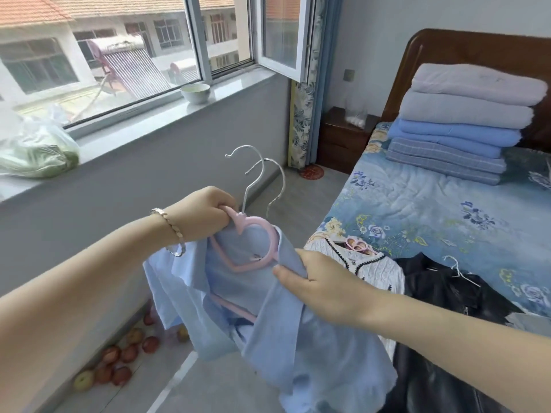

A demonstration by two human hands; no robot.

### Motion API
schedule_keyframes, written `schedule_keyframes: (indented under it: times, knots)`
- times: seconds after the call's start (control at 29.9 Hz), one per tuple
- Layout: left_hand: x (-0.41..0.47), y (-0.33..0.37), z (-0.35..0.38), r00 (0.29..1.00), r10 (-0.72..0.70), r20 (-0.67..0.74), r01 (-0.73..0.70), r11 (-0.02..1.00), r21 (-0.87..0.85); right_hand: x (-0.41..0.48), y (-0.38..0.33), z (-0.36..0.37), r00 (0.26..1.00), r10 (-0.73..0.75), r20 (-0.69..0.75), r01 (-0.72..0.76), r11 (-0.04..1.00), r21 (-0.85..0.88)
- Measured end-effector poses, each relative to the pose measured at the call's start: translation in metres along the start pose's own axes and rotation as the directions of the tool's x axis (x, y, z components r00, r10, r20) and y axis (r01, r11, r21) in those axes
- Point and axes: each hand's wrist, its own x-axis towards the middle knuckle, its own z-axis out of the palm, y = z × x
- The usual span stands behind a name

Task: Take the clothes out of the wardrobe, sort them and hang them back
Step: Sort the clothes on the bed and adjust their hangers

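I'm looking down at both hands, held up just off the window side of the bed (432, 210). The left hand (205, 214) has its fingers curled tight round the top of a pink heart-shaped hanger (235, 267), right below the metal hooks (253, 174) (two hooks show, one behind the other). The right hand (322, 290) pinches the pale blue shirt (313, 347) at the collar edge, thumb on top of the cloth, fingers tucked under it. The shirt hangs crumpled off the hanger, in the air beside the bed's near corner and over the floor.

On the bed, near that corner, a white knit cardigan (372, 272) lies on its own pink hanger, touching a black jacket (441, 293) with a wire hook. At the head of the bed sits a stack of folded bedding (462, 123). Beside the bed's head stands a dark nightstand (343, 138). Well away from the bed, apples (119, 353) lie on the floor under the window.
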Motion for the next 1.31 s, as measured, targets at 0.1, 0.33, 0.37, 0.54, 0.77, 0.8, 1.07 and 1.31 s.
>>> schedule_keyframes:
  times: [0.1,0.33,0.37,0.54,0.77,0.8,1.07,1.31]
  knots:
    - [0.012,0.004,-0.011,1.0,-0.028,0.009,0.028,0.999,-0.039,0.001,-0.016,-0.026,0.995,0.068,0.072,-0.08,0.981,0.176]
    - [0.072,0.026,0.037,0.999,-0.007,-0.041,-0.002,0.975,-0.224,0.027,0.068,-0.09,0.961,0.171,-0.215,-0.191,0.979,-0.074]
    - [0.081,0.026,0.052,0.999,-0.003,-0.042,-0.005,0.98,-0.2,0.027,0.089,-0.095,0.947,0.185,-0.261,-0.224,0.966,-0.129]
    - [0.12,0.016,0.118,0.998,-0.054,-0.013,0.053,0.996,-0.074,0.025,0.185,-0.126,0.821,0.296,-0.489,-0.425,0.888,-0.176]
    - [0.201,-0.005,0.213,0.952,-0.304,-0.038,0.299,0.95,-0.092,0.057,0.319,-0.17,0.75,0.399,-0.529,-0.562,0.805,-0.19]
    - [0.216,-0.007,0.226,0.943,-0.331,-0.04,0.327,0.941,-0.086,0.065,0.34,-0.176,0.729,0.417,-0.542,-0.575,0.804,-0.155]
    - [0.341,-0.043,0.341,0.872,-0.49,-0.02,0.49,0.871,0.027,0.164,0.521,-0.216,0.674,0.513,-0.532,-0.641,0.764,-0.074]
    - [0.419,-0.074,0.417,0.865,-0.498,0.052,0.487,0.861,0.145,0.224,0.657,-0.209,0.661,0.621,-0.422,-0.708,0.702,-0.075]
